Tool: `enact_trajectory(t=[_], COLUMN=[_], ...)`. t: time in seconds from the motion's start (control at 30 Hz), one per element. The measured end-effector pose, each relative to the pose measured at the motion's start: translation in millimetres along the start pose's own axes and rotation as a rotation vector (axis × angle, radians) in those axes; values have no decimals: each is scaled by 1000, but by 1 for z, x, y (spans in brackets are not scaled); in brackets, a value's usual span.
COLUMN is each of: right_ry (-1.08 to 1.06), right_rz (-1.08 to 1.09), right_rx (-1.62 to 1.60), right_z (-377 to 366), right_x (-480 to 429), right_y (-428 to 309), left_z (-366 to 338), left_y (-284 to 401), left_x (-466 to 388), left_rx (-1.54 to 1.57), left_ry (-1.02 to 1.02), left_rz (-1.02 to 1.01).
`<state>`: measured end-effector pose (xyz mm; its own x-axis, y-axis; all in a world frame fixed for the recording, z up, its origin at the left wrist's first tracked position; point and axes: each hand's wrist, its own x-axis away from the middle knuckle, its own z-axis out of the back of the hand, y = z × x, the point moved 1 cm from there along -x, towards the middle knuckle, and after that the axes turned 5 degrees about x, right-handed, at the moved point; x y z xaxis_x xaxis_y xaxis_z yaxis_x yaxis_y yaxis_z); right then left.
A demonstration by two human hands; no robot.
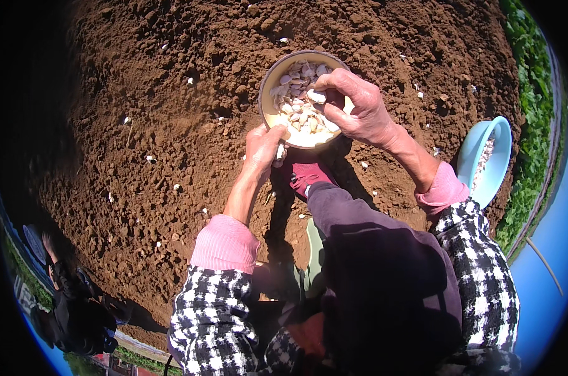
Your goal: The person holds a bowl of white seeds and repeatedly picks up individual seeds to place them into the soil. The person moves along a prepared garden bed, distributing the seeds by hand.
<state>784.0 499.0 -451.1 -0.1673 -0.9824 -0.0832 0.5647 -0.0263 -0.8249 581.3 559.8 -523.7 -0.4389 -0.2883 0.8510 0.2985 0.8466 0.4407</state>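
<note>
A round, yellowish bowl holds many garlic cloves. My left hand grips its lower left rim, the thumb over the edge, with a white clove by the fingers below. Over the bowl's right side, my right hand pinches a white garlic clove between thumb and fingers. Single garlic cloves lie spaced out on the loose brown soil on both sides of the bowl.
A light blue basin with more small pale pieces stands on the soil at right, beside green leafy plants. My red shoe is below the bowl. Another person in dark clothes is at the lower left.
</note>
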Motion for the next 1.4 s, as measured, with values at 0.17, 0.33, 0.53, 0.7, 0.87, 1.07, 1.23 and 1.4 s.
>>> enact_trajectory(t=[0.17,0.33,0.53,0.7,0.87,1.07,1.23,1.4], right_ry=[-109,-144,-309,-327,-262,-190,-169,62], right_rz=[24,165,186,188,121,103,-71,-184], right_rx=[-84,-50,113,75,117,212,122,553], right_z=[-41,-88,-94,-106,-119,-109,-89,-59], right_x=[19,27,36,48,45,41,36,17], right_y=[-16,-35,-40,-43,-47,-49,-39,-6], left_z=[9,20,34,37,34,27,21,20], left_y=[-5,-9,-20,-28,-26,-21,-18,-12], left_x=[5,7,2,-3,1,6,10,12], left_rx=[87,181,282,301,297,273,222,207], left_ry=[6,-112,-170,-123,-120,-75,-18,48], left_rz=[27,46,142,195,155,203,213,225])
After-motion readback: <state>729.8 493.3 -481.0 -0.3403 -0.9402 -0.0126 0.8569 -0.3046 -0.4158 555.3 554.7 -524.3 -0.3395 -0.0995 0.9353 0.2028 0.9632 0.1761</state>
